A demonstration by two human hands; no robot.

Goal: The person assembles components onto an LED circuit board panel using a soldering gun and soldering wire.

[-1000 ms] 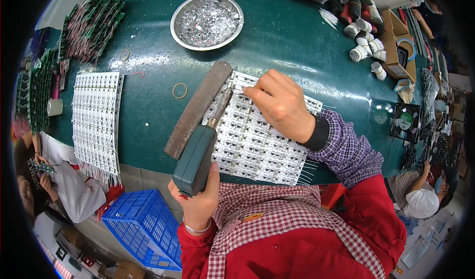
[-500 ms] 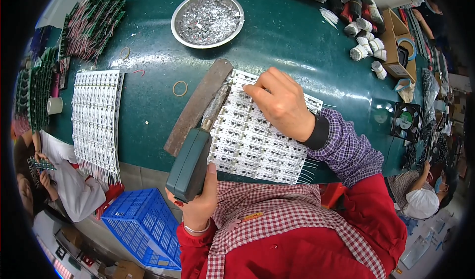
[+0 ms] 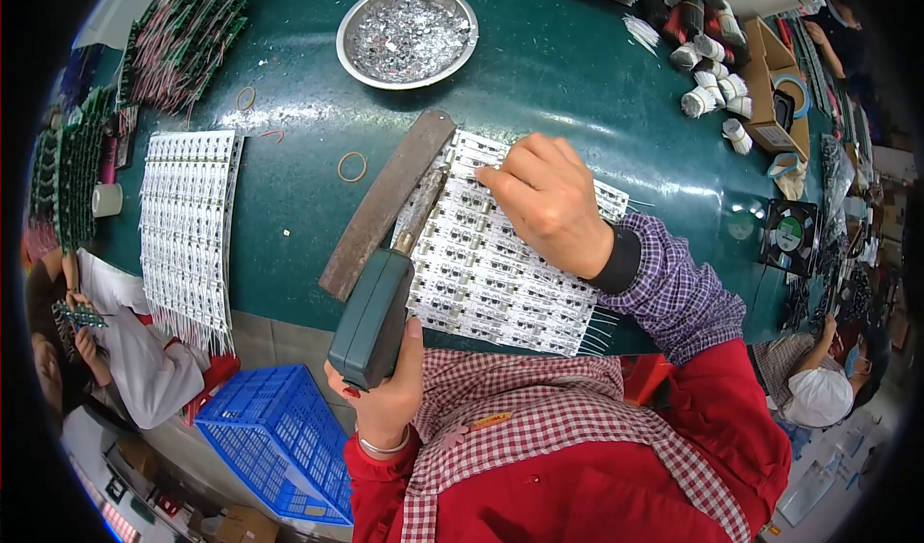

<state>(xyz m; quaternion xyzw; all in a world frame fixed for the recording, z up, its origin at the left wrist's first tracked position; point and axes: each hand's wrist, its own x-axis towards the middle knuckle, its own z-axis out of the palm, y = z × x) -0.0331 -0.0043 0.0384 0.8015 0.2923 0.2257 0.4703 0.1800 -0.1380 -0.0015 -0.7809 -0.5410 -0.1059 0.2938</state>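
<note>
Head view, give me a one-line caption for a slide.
Left hand grips a green hand tool; right hand presses a white component panel.
</note>
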